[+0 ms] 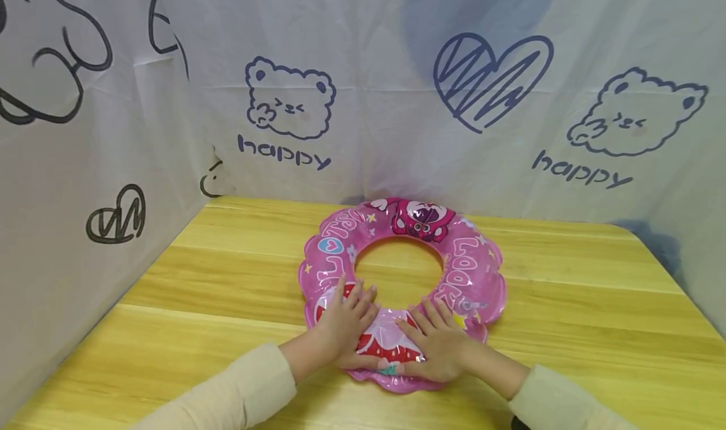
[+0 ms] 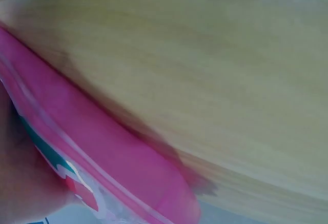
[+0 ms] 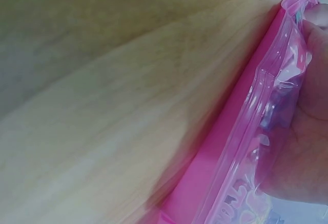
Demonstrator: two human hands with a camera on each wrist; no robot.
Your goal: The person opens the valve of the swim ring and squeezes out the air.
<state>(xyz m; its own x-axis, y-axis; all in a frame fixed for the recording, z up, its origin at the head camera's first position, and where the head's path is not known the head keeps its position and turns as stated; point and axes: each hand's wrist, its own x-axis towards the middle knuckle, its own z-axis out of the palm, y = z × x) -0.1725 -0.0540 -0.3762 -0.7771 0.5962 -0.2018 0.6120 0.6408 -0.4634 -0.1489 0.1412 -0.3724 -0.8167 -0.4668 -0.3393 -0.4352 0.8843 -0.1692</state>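
A pink inflatable swim ring (image 1: 472, 269) with a scalloped edge, printed letters and a bear figure lies flat on the table, plump with air. My left hand (image 1: 347, 329) rests on its near left part, over a red strawberry print, with the fingers spread and straight. Opposite it, my right hand (image 1: 439, 345) presses on the near right part, fingers also extended. The two thumbs point toward each other over the near rim. In the right wrist view, the clear vinyl of the ring (image 3: 241, 147) wrinkles beside the palm (image 3: 307, 131). The left wrist view shows the ring's pink side (image 2: 102, 126).
The yellow wood-grain table (image 1: 227, 260) extends around the ring. White cloth walls (image 1: 363, 133) with drawn bears, hearts and the word happy stand behind it and at the sides. A small dark object (image 1: 517, 422) shows beside the right sleeve.
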